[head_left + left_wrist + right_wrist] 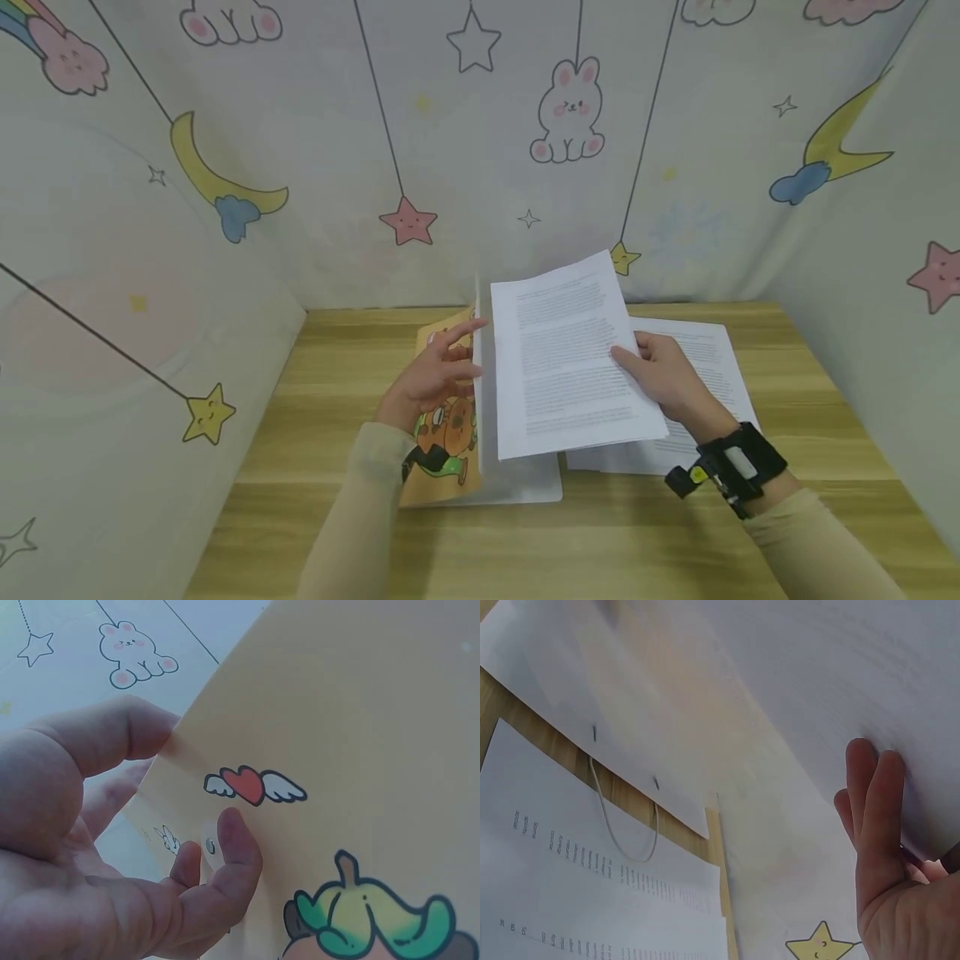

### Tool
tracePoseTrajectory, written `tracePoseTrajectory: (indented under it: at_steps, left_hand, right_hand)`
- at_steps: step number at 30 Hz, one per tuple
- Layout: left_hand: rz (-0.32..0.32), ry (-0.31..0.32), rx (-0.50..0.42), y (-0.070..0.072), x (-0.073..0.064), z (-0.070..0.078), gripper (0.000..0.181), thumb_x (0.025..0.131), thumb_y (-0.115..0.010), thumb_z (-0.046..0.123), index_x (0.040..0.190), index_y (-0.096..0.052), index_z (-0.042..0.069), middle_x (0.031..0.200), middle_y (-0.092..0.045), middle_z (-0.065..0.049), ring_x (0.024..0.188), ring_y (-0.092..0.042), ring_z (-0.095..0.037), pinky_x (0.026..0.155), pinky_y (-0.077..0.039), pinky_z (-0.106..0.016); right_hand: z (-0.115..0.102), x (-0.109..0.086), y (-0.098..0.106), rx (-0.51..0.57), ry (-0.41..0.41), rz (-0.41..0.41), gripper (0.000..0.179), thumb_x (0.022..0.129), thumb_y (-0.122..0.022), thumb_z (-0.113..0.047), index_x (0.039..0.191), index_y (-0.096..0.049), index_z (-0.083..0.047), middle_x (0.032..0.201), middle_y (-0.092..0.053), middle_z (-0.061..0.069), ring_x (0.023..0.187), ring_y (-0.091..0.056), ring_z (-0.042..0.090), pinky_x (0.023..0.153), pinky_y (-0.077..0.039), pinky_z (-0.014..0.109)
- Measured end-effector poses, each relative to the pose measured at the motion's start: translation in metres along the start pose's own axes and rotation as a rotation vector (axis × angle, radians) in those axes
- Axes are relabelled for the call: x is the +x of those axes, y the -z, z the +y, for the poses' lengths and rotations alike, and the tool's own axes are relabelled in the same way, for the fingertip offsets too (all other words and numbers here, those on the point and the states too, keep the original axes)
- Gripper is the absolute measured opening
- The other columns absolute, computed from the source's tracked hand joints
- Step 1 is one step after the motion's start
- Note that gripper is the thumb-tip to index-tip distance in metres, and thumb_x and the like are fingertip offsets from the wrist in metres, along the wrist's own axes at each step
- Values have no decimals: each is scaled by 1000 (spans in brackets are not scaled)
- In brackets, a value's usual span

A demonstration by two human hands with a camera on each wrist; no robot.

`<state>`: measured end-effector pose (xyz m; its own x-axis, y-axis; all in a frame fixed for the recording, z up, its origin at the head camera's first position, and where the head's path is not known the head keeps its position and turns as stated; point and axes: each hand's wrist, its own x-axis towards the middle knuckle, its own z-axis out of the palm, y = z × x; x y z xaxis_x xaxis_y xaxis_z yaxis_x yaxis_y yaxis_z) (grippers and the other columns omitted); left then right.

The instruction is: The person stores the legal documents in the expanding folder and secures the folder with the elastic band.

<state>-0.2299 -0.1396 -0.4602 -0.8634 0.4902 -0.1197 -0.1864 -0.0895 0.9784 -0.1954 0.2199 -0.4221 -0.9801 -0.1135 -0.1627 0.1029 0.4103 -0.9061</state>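
Observation:
My right hand (667, 375) grips several printed sheets (566, 367) by their right edge, thumb on the front, fingers behind; the right wrist view shows those fingers (881, 802) against the back. The sheets are raised, slightly tilted, over an opened folder. Its orange cover (453, 417), with cartoon animals, stands up at the left. My left hand (438, 375) touches that cover's edge, fingers spread. In the left wrist view the left hand (127, 847) has some fingertips behind the cover's edge and others in front of the orange cover (360, 750), near a winged heart.
More printed paper (708, 358) lies on the wooden table (600, 542), right of the folder's white inside (525, 487). A thin cord loop (611, 832) hangs at a white edge with two small metal ends. A patterned cloth wall (487, 125) rises behind and on both sides.

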Motion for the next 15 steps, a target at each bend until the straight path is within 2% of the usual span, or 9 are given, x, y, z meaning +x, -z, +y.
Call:
tracePoseTrajectory:
  at_steps: [10, 15]
  left_hand:
    - [-7, -1, 3, 0, 1, 1, 78, 98, -60, -7, 165, -35, 24, 134, -50, -24, 108, -56, -29, 82, -56, -41]
    - [-11, -4, 5, 1, 1, 0, 77, 98, -61, -6, 165, -35, 25, 128, -51, -19, 104, -56, -27, 80, -55, -40]
  right_hand:
    - [0, 0, -2, -30, 23, 46, 49, 110, -54, -26, 150, -51, 3, 119, -71, 27, 86, -77, 25, 68, -63, 36]
    - [0, -1, -1, -2, 26, 57, 50, 110, -55, -27, 151, -50, 1, 121, -71, 27, 87, -78, 26, 68, -63, 37]
